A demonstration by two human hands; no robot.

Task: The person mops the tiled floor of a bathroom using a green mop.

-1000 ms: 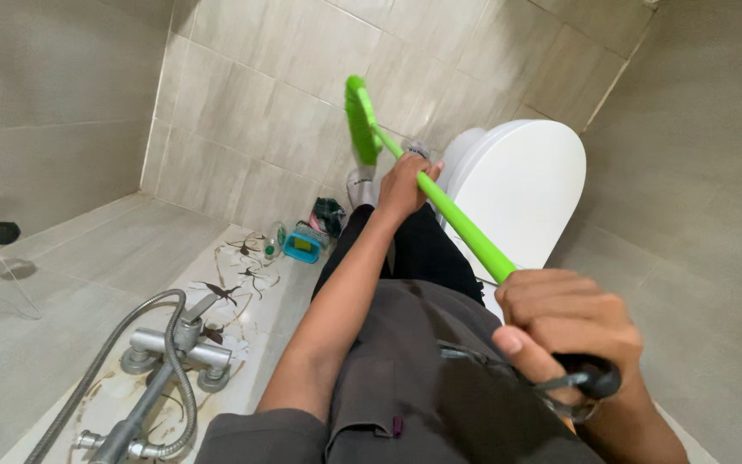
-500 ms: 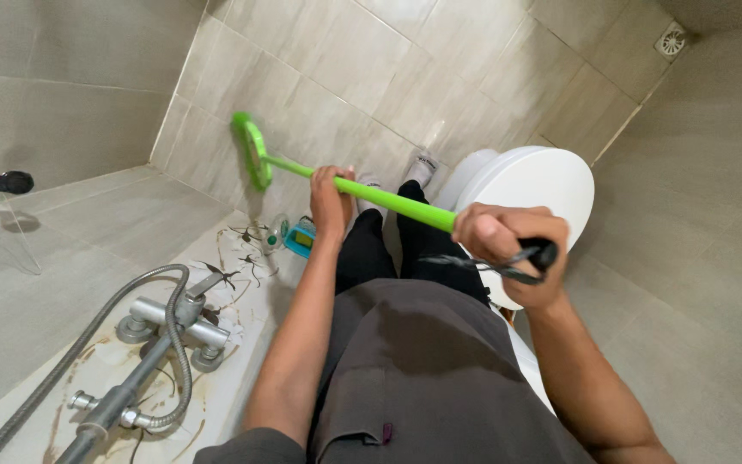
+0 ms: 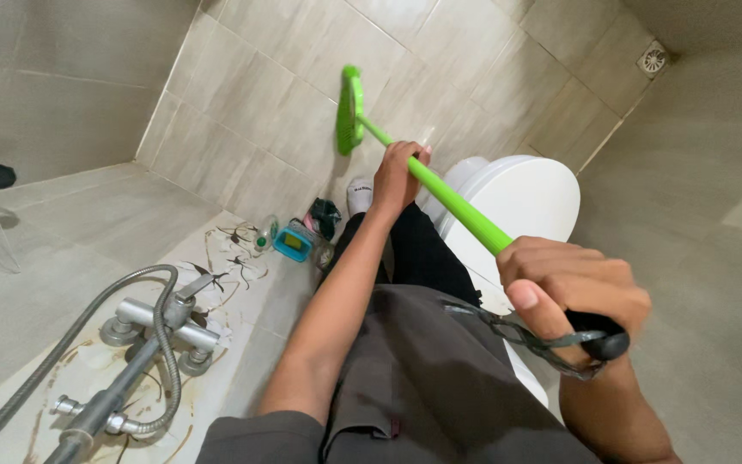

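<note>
Both hands grip the green long-handled brush [image 3: 440,185]: left hand [image 3: 397,176] closed mid-shaft, right hand [image 3: 573,288] fisted at its near end (black loop dangling), beside the white toilet [image 3: 526,202].

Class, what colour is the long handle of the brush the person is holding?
Bright green handle, with a black end grip; the head view shows it.

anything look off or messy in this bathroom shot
Yes. The ledge around the chrome tap shows brown stains and dark stringy debris, so it looks dirty. A teal tub and small bottles sit crowded in the corner. The left hand and right hand grip a green brush.
</note>
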